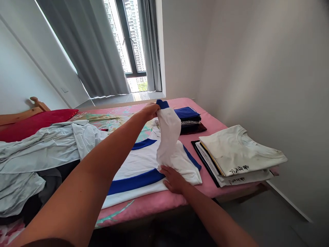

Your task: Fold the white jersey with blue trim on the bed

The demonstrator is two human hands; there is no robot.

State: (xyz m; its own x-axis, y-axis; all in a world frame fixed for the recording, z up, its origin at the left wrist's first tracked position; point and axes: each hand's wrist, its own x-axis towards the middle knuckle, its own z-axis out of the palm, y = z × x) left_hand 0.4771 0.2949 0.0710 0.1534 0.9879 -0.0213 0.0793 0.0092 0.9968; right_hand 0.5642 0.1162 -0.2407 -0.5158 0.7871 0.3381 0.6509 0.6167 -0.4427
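Note:
A white shirt with blue bands (144, 164) lies spread on the pink bed (159, 202). My left hand (150, 110) reaches across it and pinches the blue-cuffed white sleeve (168, 133), lifting it so it hangs in a fold over the shirt. My right hand (173, 179) lies flat, fingers spread, pressing on the near right part of the shirt beside the blue band.
A stack of folded white shirts (239, 157) sits at the bed's right edge. A smaller folded pile with a blue top (189, 120) lies behind it. Crumpled pale clothes (43, 151) and a red pillow (36, 121) fill the left. A grey wall stands at right, with a curtained window (128, 41) behind.

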